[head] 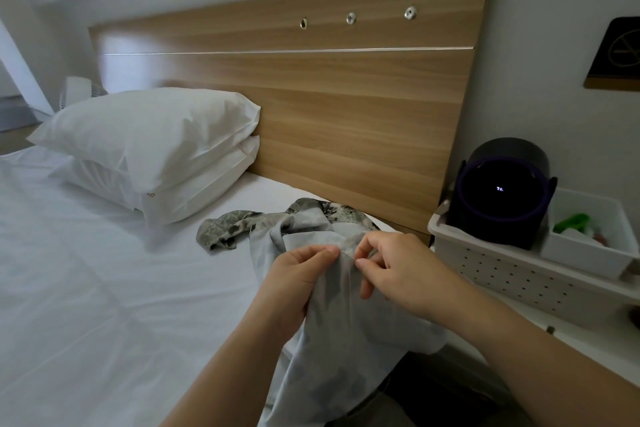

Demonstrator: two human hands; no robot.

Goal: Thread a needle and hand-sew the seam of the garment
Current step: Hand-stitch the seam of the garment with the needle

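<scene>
A pale grey garment [332,333] with a green leafy print on its far side lies over the bed's right edge and hangs toward me. My left hand [294,284] grips a fold of the cloth, thumb and forefinger pinching it at the top. My right hand [391,270] pinches a thin silver needle [348,256] between thumb and forefinger. The needle points left and slightly up, its tip at the fold held by my left hand. No thread can be made out.
The bed [86,288] has a white sheet and two stacked white pillows [156,149] against a wooden headboard [329,97]. To the right, a white perforated basket [512,274] holds a dark round device [505,191] and a small white bin [588,246].
</scene>
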